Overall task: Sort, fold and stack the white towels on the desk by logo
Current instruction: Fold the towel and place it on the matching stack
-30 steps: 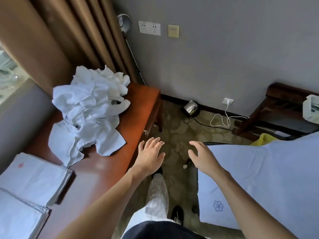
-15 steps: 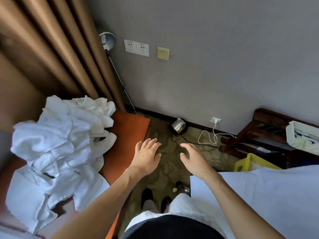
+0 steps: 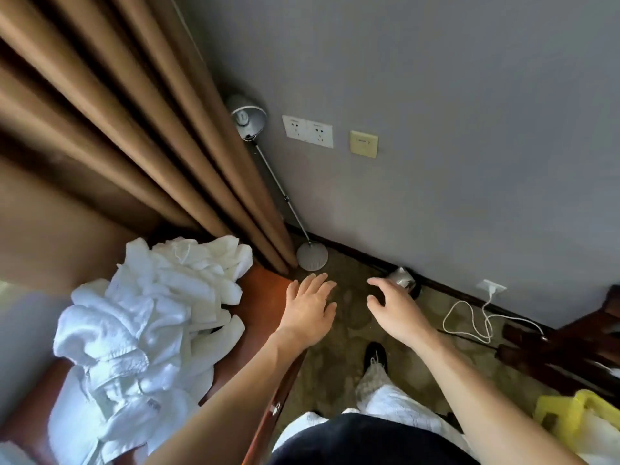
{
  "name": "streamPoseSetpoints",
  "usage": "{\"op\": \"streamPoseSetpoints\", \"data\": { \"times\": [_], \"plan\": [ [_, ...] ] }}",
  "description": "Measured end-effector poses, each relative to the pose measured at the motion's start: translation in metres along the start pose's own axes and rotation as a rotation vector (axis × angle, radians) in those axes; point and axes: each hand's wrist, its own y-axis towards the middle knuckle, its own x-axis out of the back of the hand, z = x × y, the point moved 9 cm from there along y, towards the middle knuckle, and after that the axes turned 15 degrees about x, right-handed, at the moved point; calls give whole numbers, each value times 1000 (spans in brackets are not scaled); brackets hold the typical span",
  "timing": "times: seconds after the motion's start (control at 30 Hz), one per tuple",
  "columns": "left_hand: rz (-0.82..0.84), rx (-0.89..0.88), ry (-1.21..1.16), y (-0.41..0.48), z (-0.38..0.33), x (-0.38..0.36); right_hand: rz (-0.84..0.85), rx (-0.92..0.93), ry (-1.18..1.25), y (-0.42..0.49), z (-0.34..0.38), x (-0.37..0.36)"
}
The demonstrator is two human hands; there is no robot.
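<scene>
On the desk (image 3: pixel 263 297), at the end nearest the curtain (image 3: pixel 134 135):

1. White towels (image 3: pixel 151 330). One loose heap, crumpled and overlapping, none folded. A small dark tag (image 3: pixel 152 402) shows on a low layer, and no logo can be read from this angle. The heap reads as the unsorted stock, bunched so that each piece has to be lifted out and spread before its mark can be checked.

2. Left hand (image 3: pixel 308 310). Palm down, fingers straight and slightly spread, holding nothing. It hovers over the desk's outer edge, just beside the heap but not touching it. Judged to be the leading hand, placed for the next pick.

3. Right hand (image 3: pixel 396 310). Fingers apart and loosely curved, empty, over the carpet (image 3: pixel 335 370) and well clear of the desk. Probably held ready to take a second corner once a towel is drawn out.

4. Surroundings. A floor lamp (image 3: pixel 248 119) leans along the wall behind the curtain's edge, with wall sockets (image 3: pixel 307 130) beside it. A white cable (image 3: pixel 469 317) lies looped on the carpet by the skirting.

Status: sorting of this heap not yet begun, and no folded stack is in view.
</scene>
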Motion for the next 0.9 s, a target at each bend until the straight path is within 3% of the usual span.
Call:
{"op": "streamPoseSetpoints", "data": {
  "times": [0.33,0.9],
  "plan": [
    [-130,337,-121,38,44,49,267,269,0,123,53,3],
    [-472,810,-292,-3,251,127,668,695,-123,240,248,-150]
  ]
}}
